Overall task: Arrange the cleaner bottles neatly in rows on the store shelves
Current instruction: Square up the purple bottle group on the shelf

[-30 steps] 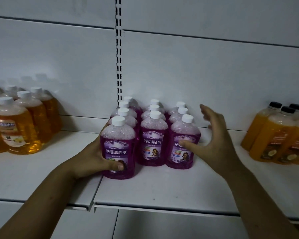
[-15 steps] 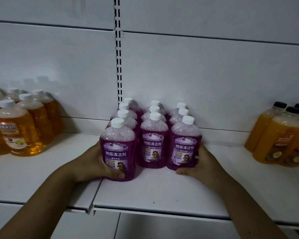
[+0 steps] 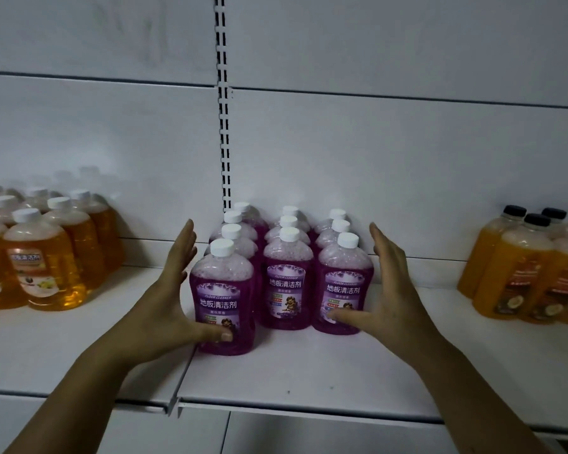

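On the shelf (image 3: 309, 371), against its back wall, the purple bottles (image 3: 287, 290) are standing in three rows, each capped white and holding purple liquid up to the shoulder. The left hand (image 3: 168, 309) and right hand (image 3: 394, 290) are flanking the block, fingers straight, gripping nothing. The left thumb is touching the front-left bottle (image 3: 225, 290), which is sitting forward of its neighbours. The block is probably being squared up, and a gentle inward press looks the likely next move.
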